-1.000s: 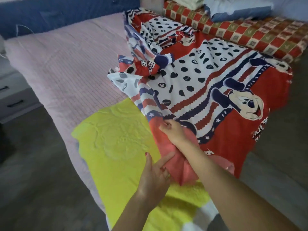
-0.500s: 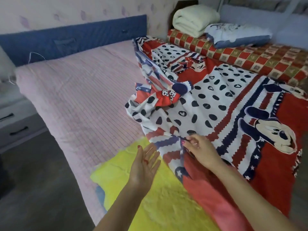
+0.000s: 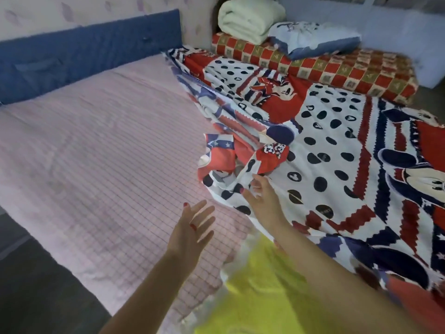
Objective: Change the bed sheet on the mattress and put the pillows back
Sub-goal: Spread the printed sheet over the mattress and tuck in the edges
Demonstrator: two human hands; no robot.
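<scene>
Left hand raised over the pink quilted mattress, fingers straight and spread, holding nothing. Right hand reaching to the bunched edge of the cartoon-print bed sheet, fingers loosely extended, tips at or perhaps just touching the fabric; too blurred to tell any grip. Sheet spread across the right half of the mattress, crumpled along its left border. Yellow blanket lying at the near end, partly under the sheet. Beyond, on a checkered red cover, a blue-and-white pillow beside a folded cream blanket. Blue headboard against the wall.
</scene>
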